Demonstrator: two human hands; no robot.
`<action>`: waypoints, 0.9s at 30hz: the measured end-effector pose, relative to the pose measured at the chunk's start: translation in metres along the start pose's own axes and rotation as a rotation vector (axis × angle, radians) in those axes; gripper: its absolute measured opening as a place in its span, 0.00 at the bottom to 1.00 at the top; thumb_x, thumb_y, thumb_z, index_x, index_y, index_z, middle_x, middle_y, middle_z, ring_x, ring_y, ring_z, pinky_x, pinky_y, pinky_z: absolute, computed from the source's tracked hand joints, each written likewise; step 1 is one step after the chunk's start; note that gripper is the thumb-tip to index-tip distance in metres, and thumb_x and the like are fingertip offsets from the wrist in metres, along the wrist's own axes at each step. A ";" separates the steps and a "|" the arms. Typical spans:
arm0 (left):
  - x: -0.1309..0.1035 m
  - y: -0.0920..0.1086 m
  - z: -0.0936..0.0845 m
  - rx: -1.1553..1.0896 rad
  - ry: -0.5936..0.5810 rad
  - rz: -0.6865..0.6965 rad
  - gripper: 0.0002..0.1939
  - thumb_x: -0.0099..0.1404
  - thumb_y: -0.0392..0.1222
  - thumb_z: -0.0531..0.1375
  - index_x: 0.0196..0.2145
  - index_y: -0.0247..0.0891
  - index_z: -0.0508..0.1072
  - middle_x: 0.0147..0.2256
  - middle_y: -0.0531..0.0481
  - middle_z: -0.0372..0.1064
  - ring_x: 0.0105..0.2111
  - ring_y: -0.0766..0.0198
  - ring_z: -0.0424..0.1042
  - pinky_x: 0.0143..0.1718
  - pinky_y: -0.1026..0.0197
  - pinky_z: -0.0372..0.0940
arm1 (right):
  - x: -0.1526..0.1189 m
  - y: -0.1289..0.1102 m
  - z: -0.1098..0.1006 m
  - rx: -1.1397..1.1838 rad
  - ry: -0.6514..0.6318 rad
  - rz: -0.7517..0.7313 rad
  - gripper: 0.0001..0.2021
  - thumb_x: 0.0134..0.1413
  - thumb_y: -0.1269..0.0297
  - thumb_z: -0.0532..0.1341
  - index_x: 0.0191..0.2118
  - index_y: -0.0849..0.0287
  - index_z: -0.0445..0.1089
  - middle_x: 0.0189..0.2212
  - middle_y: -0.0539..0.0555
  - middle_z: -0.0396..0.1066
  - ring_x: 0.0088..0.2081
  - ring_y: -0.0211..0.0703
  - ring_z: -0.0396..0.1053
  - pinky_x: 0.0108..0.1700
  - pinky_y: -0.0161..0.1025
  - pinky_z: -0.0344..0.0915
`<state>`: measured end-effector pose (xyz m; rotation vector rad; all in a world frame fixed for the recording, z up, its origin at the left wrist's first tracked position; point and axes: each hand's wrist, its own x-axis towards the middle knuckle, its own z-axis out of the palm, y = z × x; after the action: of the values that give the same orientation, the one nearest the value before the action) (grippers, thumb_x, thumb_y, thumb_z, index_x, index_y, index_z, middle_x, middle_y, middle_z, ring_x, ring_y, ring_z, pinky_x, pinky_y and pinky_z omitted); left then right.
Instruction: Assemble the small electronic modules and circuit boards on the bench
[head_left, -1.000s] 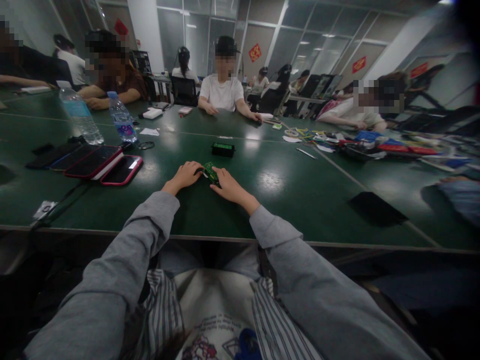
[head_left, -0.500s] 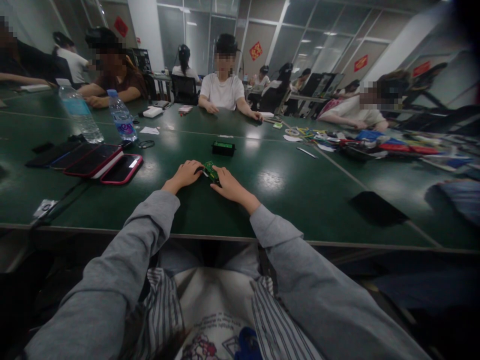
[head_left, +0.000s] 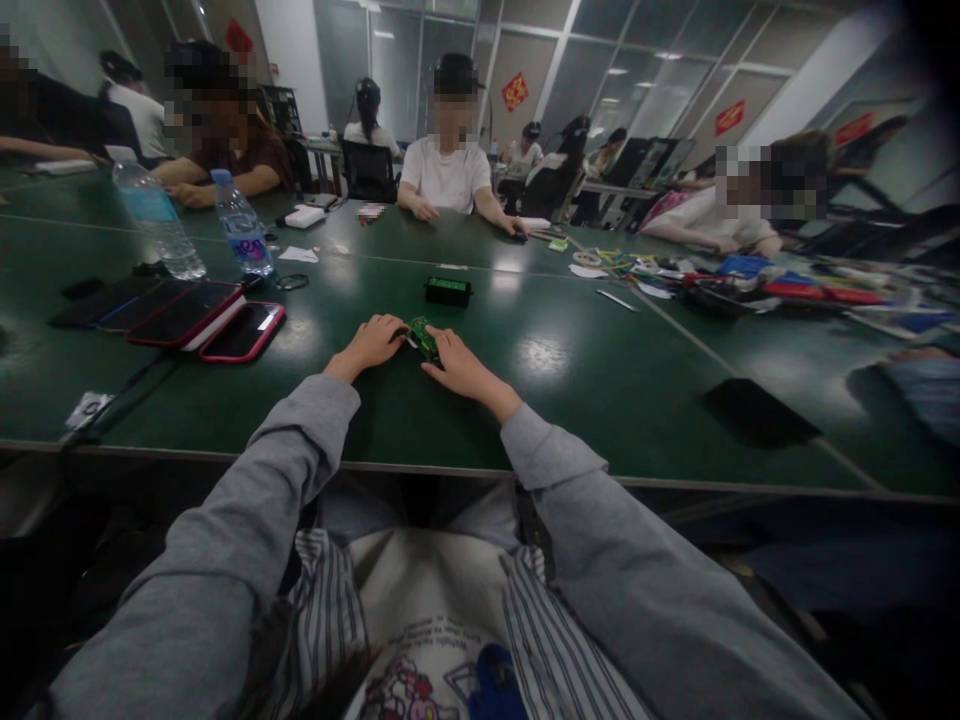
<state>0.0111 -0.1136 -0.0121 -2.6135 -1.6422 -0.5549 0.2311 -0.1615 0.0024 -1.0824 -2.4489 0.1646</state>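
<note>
A small green circuit board [head_left: 424, 340] is between my two hands, low over the green table. My right hand [head_left: 459, 363] grips its right side, the fingers lying along the edge and partly covering it. My left hand [head_left: 373, 343] is at the board's left end, fingers curled down and closed. A small dark bit shows at its fingertips beside a white part of the board; what that hand holds is too small and covered to make out. Just beyond my hands sits a black rectangular case [head_left: 448, 291] with a green board inside.
To the left are phones in red cases [head_left: 244, 333], two water bottles [head_left: 244, 225] and a cable. A pile of coloured cables and tools [head_left: 780, 285] lies to the right, with a pen [head_left: 617, 300] and a dark flat object [head_left: 761, 410]. Several people sit around the table.
My hands stay at nearly the same spot around the circuit board, with only slight finger and board movement. The camera view has shifted a little.
</note>
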 end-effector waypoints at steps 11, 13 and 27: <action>-0.002 0.005 -0.004 0.001 -0.046 -0.008 0.18 0.69 0.45 0.49 0.54 0.41 0.65 0.57 0.43 0.62 0.56 0.50 0.59 0.55 0.46 0.58 | -0.014 -0.010 -0.004 -0.017 -0.035 0.001 0.34 0.57 0.60 0.59 0.66 0.58 0.45 0.54 0.63 0.57 0.55 0.58 0.60 0.54 0.61 0.63; -0.003 0.006 -0.005 0.003 -0.048 -0.017 0.18 0.69 0.45 0.49 0.54 0.41 0.65 0.57 0.43 0.62 0.56 0.50 0.59 0.55 0.46 0.58 | -0.016 -0.011 -0.005 -0.025 -0.030 0.000 0.34 0.57 0.60 0.59 0.66 0.58 0.45 0.54 0.63 0.57 0.55 0.58 0.60 0.54 0.60 0.64; -0.004 0.005 -0.006 -0.016 -0.014 -0.016 0.18 0.69 0.48 0.49 0.53 0.44 0.67 0.56 0.46 0.63 0.55 0.53 0.60 0.54 0.47 0.58 | -0.005 -0.007 0.004 -0.005 0.211 0.128 0.26 0.56 0.67 0.56 0.61 0.63 0.56 0.50 0.63 0.62 0.52 0.54 0.61 0.54 0.54 0.64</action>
<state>0.0124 -0.1207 -0.0073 -2.6234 -1.6710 -0.5540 0.2274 -0.1697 -0.0011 -1.1951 -2.1965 0.0798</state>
